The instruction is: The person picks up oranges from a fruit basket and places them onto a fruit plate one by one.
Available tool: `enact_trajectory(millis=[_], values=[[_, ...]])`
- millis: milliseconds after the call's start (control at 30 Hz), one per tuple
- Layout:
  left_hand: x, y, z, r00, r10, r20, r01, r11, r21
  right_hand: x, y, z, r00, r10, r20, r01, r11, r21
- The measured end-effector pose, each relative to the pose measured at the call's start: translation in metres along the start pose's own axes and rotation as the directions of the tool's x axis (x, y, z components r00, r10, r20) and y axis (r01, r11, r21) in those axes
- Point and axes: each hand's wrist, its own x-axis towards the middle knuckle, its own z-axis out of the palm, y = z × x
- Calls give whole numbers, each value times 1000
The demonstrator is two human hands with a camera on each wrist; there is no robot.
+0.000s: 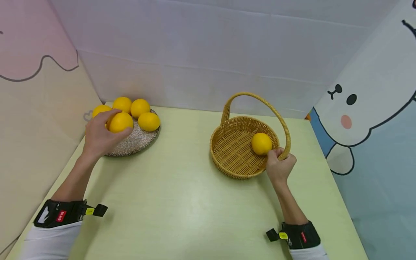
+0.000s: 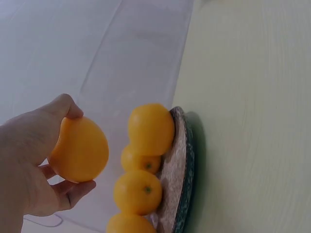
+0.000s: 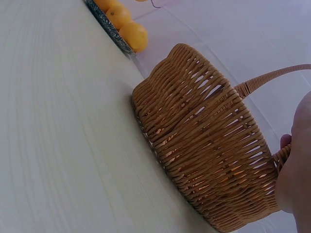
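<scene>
My left hand (image 1: 101, 136) grips an orange (image 1: 121, 122), thumb on one side and fingers on the other. In the left wrist view the held orange (image 2: 80, 150) is apart from the plate and the fruit on it. Several more oranges (image 1: 149, 121) sit on a speckled round plate (image 1: 136, 142) at the back left. My right hand (image 1: 280, 164) holds the handle of a wicker basket (image 1: 238, 151) near its lower right end. A single orange (image 1: 261, 143) lies inside the basket, against its right side. The basket stands upright on the table.
The pale table (image 1: 191, 202) runs back to a whitish cloth wall (image 1: 195, 54). Cartoon-printed panels (image 1: 373, 119) rise along the right side, with another panel (image 1: 35, 119) on the left, close to my left arm.
</scene>
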Motion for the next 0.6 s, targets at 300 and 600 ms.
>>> enact_trajectory(millis=[300,600], values=[[-5,-23,-28,997,-71,2,71,995,64,1,1,0,1000,-8,-3,8,1000,1],[-5,-31,-29,998,-63,6,62,995,80,0,0,1,1000,1,-12,-1,1000,2]])
